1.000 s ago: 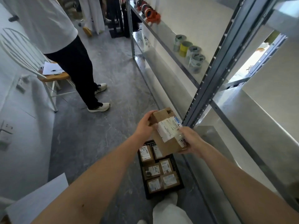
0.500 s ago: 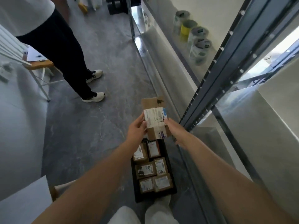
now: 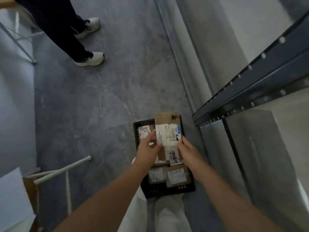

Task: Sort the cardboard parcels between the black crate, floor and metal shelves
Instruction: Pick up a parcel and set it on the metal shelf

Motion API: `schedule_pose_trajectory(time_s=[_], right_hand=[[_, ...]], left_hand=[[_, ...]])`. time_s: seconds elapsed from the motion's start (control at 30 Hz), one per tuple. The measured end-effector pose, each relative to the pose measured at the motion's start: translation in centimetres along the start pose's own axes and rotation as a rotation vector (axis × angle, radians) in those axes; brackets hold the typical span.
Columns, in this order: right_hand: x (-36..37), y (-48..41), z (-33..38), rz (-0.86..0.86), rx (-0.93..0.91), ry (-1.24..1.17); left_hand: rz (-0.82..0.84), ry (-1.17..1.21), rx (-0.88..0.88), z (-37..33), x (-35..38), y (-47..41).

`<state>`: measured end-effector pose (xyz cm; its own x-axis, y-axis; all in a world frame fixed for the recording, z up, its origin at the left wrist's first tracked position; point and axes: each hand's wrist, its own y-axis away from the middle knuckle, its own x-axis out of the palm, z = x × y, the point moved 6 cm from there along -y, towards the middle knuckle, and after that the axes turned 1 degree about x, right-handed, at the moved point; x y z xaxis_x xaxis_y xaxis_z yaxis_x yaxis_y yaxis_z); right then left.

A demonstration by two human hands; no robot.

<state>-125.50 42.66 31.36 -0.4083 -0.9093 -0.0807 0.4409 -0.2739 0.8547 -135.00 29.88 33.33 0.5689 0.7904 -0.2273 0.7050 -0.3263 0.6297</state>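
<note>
A second ago I had the parcel (image 3: 168,134) up beside the upright of the shelves (image 3: 250,84), turned at an angle. Since then I have squared it, label up, and brought it low over the crate (image 3: 168,192), and my head has tipped down with it, so the upper shelf has dropped out of view. Both hands are gripping it. My left hand (image 3: 148,151) pinches the left edge with fingers over the white label, and my right hand (image 3: 189,153) clasps the right edge lower down.

I judge that this parcel is not going to the shelves. It looks bound for the crate, or I am only reading its label before I choose. The crate sits on the floor (image 3: 100,106) just beside the shelf foot, in front of my legs, with other labelled boxes (image 3: 175,175) packed flat in it.

Much is masked. The parcel and my hands cover the middle of the crate, so I cannot tell whether a free slot lies beneath, nor whether the parcel already touches the boxes under it. The print on every label is too smeared to read apart from a few digits. Only the shelf post and pale panels show; no shelf surface is clearly visible. Another person stands well apart at top left, cut off above the legs (image 3: 66,30).
</note>
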Motion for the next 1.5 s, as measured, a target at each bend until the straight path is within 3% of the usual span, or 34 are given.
schedule_pose_trajectory(time_s=[0.23,0.37,0.57,0.8,0.97,1.2,1.5], right_hand=[[0.5,-13.2,-7.7,-0.026,0.124,0.03],[2.4,-21.0,-9.6,-0.053,0.158,0.0],[4.1,-27.8,-12.4,-0.133,0.157,0.056],[4.4,-28.5,-14.1,-0.247,0.106,0.131],[4.3,-28.3,-12.6,-0.273,0.115,0.164],[4.6,-25.0,-5.4,-0.327,0.007,0.271],[3.4,-13.5,10.2,-0.288,-0.245,0.581]], left_hand=[[0.091,0.023,-0.16,11.6,3.9,-11.5],[0.026,0.081,-0.272,17.2,4.4,-17.4],[-0.025,-0.05,-0.228,21.7,5.6,-22.9],[-0.094,-0.244,-0.204,23.2,6.5,-23.4],[-0.108,-0.222,-0.259,22.1,6.0,-23.4],[-0.063,-0.354,-0.193,16.0,4.9,-21.8],[0.04,-0.562,0.029,-2.8,1.9,-16.6]])
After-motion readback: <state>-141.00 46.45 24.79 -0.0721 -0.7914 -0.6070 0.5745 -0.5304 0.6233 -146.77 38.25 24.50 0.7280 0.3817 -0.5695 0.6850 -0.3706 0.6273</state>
